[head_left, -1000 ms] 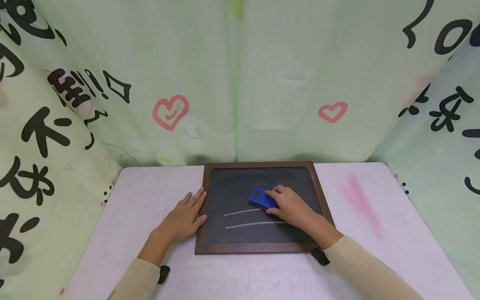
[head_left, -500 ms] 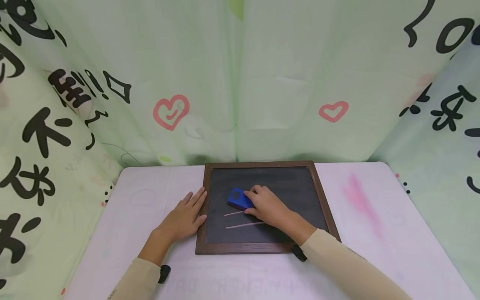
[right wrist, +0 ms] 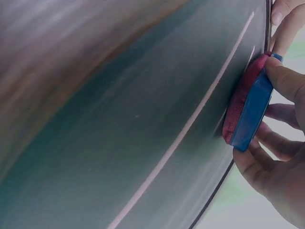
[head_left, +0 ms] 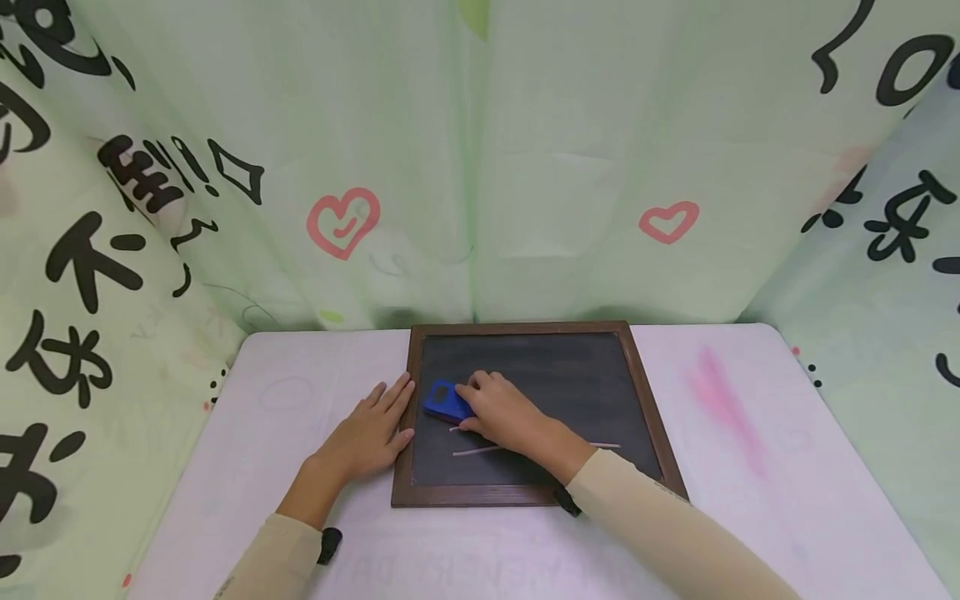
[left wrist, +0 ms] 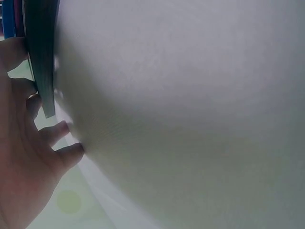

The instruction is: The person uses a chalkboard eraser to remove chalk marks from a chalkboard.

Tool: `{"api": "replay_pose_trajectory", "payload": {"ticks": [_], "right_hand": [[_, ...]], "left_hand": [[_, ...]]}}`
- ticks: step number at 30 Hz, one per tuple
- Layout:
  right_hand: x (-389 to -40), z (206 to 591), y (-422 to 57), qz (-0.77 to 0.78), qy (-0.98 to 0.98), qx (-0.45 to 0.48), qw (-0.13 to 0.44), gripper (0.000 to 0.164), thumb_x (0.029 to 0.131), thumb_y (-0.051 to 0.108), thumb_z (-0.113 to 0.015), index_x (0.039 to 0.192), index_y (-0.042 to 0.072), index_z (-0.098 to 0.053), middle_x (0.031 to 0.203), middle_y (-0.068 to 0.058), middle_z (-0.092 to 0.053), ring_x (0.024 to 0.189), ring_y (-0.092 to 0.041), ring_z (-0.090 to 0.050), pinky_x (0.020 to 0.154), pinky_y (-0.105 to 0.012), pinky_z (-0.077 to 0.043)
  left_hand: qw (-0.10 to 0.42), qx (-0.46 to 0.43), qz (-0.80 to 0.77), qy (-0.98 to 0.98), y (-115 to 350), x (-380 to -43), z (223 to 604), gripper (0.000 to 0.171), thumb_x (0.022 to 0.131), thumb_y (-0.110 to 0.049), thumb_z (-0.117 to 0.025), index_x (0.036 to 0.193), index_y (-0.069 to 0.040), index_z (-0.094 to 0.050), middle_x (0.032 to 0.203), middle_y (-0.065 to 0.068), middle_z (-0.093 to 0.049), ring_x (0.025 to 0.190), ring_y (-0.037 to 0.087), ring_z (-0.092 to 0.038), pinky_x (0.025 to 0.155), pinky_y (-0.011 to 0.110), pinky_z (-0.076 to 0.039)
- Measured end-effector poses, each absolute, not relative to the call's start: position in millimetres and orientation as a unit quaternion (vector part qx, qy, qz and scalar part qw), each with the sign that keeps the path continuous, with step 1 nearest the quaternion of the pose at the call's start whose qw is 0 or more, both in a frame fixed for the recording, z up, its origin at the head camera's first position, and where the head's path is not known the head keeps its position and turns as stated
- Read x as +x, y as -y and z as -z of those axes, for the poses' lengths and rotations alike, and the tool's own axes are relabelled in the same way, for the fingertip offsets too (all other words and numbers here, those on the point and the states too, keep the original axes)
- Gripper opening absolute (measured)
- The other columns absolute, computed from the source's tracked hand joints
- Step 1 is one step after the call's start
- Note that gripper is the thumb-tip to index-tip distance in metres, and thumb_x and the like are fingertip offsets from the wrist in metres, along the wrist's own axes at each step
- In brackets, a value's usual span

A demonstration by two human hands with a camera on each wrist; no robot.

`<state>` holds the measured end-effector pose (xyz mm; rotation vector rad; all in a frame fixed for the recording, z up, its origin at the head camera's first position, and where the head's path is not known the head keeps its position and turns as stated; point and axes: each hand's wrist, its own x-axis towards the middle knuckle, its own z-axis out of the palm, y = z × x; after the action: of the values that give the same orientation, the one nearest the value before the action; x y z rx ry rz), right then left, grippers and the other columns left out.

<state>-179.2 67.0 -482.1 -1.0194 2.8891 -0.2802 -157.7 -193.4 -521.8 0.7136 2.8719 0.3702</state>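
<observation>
A chalkboard (head_left: 555, 375) in a brown wooden frame lies on the table. My right hand (head_left: 504, 414) grips a blue chalkboard eraser (head_left: 446, 401) near the board's left side. In the right wrist view the eraser's red felt pad (right wrist: 240, 102) is against the board, with thumb and fingers holding its blue back. A pale pink chalk line (right wrist: 186, 126) runs below the eraser, and a short end of an upper line (right wrist: 251, 53) shows beside the felt. My left hand (head_left: 367, 433) rests with straight fingers at the frame's left edge, fingertips on the wood.
The white table (head_left: 780, 467) bears a pink smear (head_left: 723, 408) to the right of the board. A pale green curtain (head_left: 555, 167) with black writing and red hearts hangs behind and at both sides, close to the board's far edge.
My right hand has slid the eraser leftward across the board along the upper chalk line, and only that line's left end shows now. My left hand has stayed at the frame.
</observation>
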Motion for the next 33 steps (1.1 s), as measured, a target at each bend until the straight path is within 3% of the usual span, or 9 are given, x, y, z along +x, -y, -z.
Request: {"api": "replay_pose_trajectory", "payload": {"ticks": [13,33], "right_hand": [[-179.8,478.4,-54.9,0.071,-0.926,-0.366,0.063,0.058,0.097,0.036,-0.073,0.146,0.007,-0.060,0.134,-0.012,-0.063,0.115,-0.028,-0.062,0.101,-0.041,-0.054],[-180.6,472.7,-77.5,0.068,-0.910,-0.395,0.108,0.056,0.097,0.030,-0.073,0.149,0.014,-0.058,0.139,-0.010,-0.060,0.119,-0.026,-0.057,0.102,-0.039,-0.053]], "left_hand": [[0.092,0.230,-0.127,-0.961,193.2,-156.6,516.6,0.069,0.109,-0.034,-0.046,0.166,-0.008,-0.018,0.175,0.007,-0.013,0.155,0.047,-0.024,0.120,0.067,-0.030],[0.096,0.229,-0.127,-0.960,192.0,-157.0,517.2,0.069,0.110,-0.036,-0.044,0.167,-0.010,-0.016,0.175,0.004,-0.011,0.156,0.045,-0.022,0.122,0.064,-0.028]]}}
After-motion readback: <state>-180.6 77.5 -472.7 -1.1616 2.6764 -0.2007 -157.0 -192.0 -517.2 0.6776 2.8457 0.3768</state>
